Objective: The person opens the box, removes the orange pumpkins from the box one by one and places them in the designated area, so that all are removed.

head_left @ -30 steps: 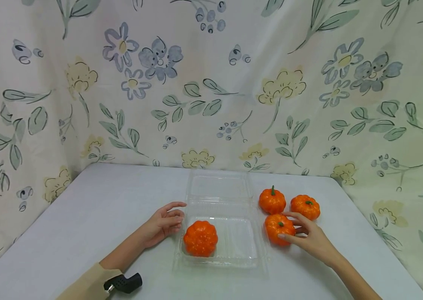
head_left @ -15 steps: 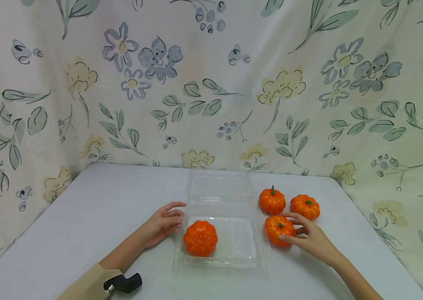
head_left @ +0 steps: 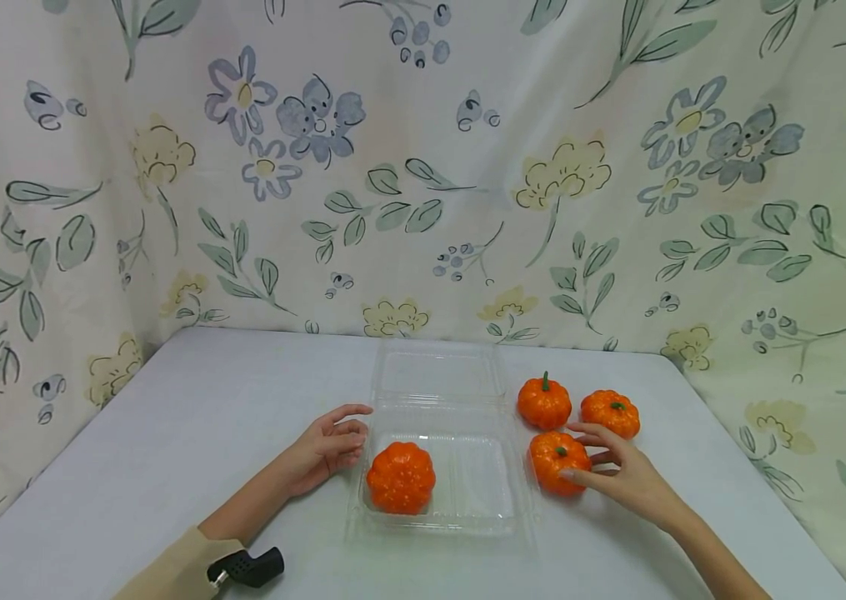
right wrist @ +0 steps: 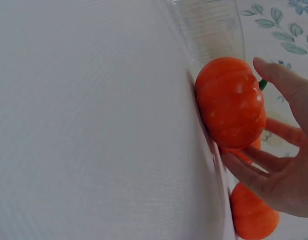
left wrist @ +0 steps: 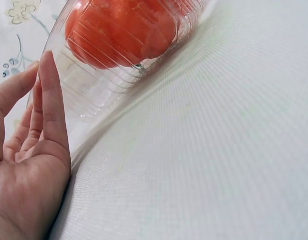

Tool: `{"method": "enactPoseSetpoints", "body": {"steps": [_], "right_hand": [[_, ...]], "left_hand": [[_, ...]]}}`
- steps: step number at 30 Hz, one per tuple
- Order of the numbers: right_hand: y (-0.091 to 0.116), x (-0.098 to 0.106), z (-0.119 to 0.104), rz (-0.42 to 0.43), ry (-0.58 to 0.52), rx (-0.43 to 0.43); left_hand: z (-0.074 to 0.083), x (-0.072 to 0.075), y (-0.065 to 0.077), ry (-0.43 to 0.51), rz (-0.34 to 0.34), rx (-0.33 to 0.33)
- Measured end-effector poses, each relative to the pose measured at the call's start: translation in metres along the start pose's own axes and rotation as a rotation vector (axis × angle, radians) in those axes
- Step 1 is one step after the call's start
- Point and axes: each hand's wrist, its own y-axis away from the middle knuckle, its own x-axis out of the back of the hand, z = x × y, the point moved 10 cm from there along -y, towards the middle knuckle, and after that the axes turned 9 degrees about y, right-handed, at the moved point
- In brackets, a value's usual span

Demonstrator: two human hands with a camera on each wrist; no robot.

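Observation:
In the head view an orange toy pumpkin [head_left: 560,463] with a green stem sits on the table right of a clear plastic clamshell container [head_left: 477,483]. My right hand [head_left: 628,483] is around its right side, fingers spread and loosely bent; in the right wrist view the thumb tip [right wrist: 260,65] stands slightly off the pumpkin [right wrist: 231,102]. At the container's left edge, my left hand [head_left: 325,450] pinches the rim between thumb and index finger. Another pumpkin [head_left: 402,477] lies stem-down in the container's left part; its stem shows through the plastic in the left wrist view.
Two more pumpkins, one upright [head_left: 544,404] and one tilted [head_left: 610,414], stand behind the right hand. The container's lid [head_left: 438,372] lies folded back, away from me. A floral curtain [head_left: 423,167] hangs behind the white table [head_left: 242,392].
The pumpkin by my right hand has shifted very slightly toward me. My right fingers have since loosened and drawn back a little to the right. The left hand stays in place.

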Motion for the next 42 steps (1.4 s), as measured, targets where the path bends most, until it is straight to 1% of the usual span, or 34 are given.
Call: {"method": "enactPoseSetpoints", "body": {"steps": [9,18,24,31,39,42], "right_hand": [[0.002,0.01,-0.007,0.019,0.002,0.032],[0.004,0.02,-0.02,0.052,-0.003,0.065],[0.005,0.024,-0.027,0.069,-0.014,0.085],[0.004,0.028,-0.035,0.075,-0.001,0.074],[0.0,0.033,-0.049,0.095,0.034,0.084],[-0.002,0.033,-0.055,0.102,0.037,0.107]], "left_hand": [[0.0,0.001,0.0,0.006,0.001,0.0],[-0.001,0.003,0.001,0.008,0.013,0.007],[-0.001,0.004,0.0,0.009,0.008,0.005],[-0.002,0.004,0.0,0.005,0.016,0.01],[-0.001,0.0,0.0,0.012,-0.009,-0.004],[-0.001,0.0,0.0,0.014,-0.012,-0.004]]}}
